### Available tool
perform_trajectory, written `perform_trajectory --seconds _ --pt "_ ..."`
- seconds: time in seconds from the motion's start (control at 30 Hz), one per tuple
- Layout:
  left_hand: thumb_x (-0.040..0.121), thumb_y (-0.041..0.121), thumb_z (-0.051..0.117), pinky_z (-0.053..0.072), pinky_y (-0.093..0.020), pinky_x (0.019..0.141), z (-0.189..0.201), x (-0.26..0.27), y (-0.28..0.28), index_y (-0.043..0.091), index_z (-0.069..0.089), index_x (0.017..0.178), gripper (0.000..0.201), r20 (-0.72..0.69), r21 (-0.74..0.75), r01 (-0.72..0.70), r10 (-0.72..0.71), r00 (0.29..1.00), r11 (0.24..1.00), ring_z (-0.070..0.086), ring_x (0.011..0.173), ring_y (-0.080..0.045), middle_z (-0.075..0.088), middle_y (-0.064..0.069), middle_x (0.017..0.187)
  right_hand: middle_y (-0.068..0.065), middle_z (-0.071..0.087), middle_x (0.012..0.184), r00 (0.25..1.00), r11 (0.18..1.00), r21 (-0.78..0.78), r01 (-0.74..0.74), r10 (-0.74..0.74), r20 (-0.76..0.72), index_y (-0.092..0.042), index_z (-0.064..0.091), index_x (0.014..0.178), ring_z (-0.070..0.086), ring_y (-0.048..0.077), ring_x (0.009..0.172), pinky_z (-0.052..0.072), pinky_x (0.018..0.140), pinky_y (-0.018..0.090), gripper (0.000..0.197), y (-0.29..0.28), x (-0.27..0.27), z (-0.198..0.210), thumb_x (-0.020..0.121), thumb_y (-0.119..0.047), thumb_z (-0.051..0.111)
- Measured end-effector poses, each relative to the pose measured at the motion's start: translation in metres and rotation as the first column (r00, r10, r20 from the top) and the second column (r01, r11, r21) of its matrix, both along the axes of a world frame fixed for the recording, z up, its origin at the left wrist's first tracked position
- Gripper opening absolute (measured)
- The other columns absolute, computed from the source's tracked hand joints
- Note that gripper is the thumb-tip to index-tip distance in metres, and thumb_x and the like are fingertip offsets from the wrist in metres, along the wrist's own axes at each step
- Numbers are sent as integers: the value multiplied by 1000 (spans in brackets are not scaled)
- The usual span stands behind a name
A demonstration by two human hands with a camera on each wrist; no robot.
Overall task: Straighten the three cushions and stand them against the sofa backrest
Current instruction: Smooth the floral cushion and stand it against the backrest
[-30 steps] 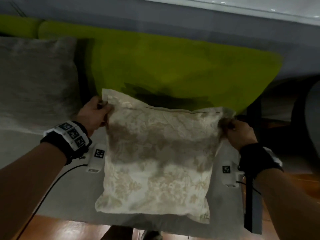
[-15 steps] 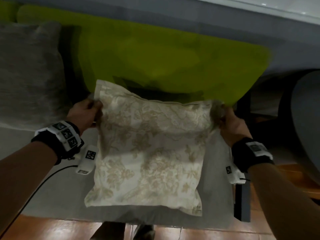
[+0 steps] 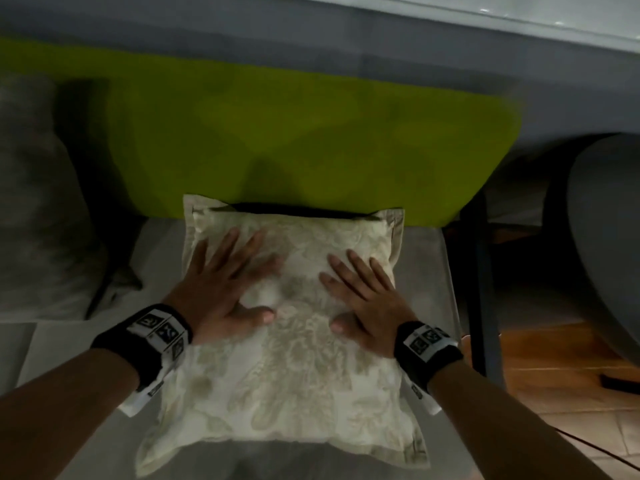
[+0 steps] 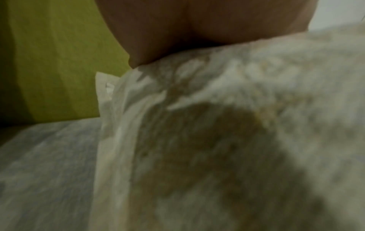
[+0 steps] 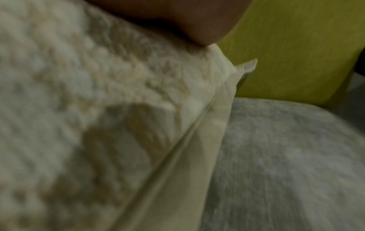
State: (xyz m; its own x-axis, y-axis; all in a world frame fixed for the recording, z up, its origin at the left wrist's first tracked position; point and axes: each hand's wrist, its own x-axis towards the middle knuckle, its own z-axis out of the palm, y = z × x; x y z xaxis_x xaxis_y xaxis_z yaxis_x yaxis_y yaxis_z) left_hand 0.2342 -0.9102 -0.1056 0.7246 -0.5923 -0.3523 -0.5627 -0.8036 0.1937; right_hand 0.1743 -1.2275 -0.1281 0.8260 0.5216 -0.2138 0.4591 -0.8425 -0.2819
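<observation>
Floral cushion [image 3: 291,368] flat on sofa seat [image 3: 426,271], far edge touching green backrest [image 3: 277,133]. Left hand [image 3: 221,289], right hand [image 3: 363,292] press it, fingers spread. Not yet stood. Grey cushion [image 3: 38,202] upright left; third unseen.

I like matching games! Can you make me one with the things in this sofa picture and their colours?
Things:
1. patterned cushion
2. backrest
3. plain cushion
4. wrist bands

Colours:
A. lime green
B. black with white tags
C. cream with a beige flower pattern
D. grey

Pairs: 1-C, 2-A, 3-D, 4-B
</observation>
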Motion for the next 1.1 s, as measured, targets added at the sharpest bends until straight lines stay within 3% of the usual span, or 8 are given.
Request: perform_trajectory --seconds 0.1,0.3,0.4,0.57,0.7,0.83,0.97,1.1 --pt "78 90 20 -11 -63 116 -14 3 3 58 -23 145 86 -128 16 -27 29 991 999 -39 143 -24 -41 13 155 -9 -22 169 996 998 -38 51 -53 -68 -50 -18 154 -22 25 155 0 124 60 74 2 3 -25 94 -79 12" --pt "75 92 24 -3 -63 118 -38 16 13 58 -20 146 90 -229 -10 -107 101 968 994 -34 146 -22 -41 18 155 -12 -36 163 890 932 -10 363 -349 -294 -65 -19 146 -32 21 152 -8 125 51 79 -13 6 -47 85 -87 25" --pt "74 92 29 2 -66 117 -43 18 11 60 -21 145 93 -271 -6 -140 133 953 990 -32 147 -24 -41 21 153 -12 -17 169 708 813 23 582 -493 -507 -68 -16 146 -14 13 156 -6 127 45 82 -28 -1 -52 83 -90 31" --pt "71 95 28 8 -67 115 -17 26 22 60 1 149 89 -271 -79 -148 122 955 986 -9 152 -26 -17 18 164 -10 -3 171 670 765 -59 641 -596 -442 -48 0 160 -4 18 158 -2 125 53 94 -53 8 -33 78 -95 4" --pt "91 76 28 25 -55 115 29 43 10 33 47 139 67 -29 -343 -100 95 995 934 31 145 -26 37 1 154 -5 0 171 797 786 136 603 -586 -147 -28 12 164 -9 9 157 1 128 44 87 -51 19 17 93 -79 16" --pt "93 77 19 14 -49 121 26 51 -23 41 15 156 72 22 -211 173 -173 985 962 8 154 -19 11 7 166 9 21 169 986 969 224 99 -126 111 -22 31 159 12 35 156 18 124 54 72 -2 59 28 101 -65 30" --pt "81 90 12 9 -44 123 -7 66 -19 62 -11 145 74 -190 -41 5 -13 982 999 -3 153 -12 -6 17 165 -15 -6 171 913 977 23 211 -189 -361 -63 -2 152 -3 21 158 6 124 60 69 11 83 5 92 -81 27" --pt "81 89 18 18 -39 120 -14 75 11 56 -8 150 81 -461 -6 -276 243 854 961 8 152 -11 -7 22 164 -12 9 171 714 889 -122 441 -430 -552 -68 -1 149 13 22 157 13 123 58 79 -24 89 -11 78 -97 21"
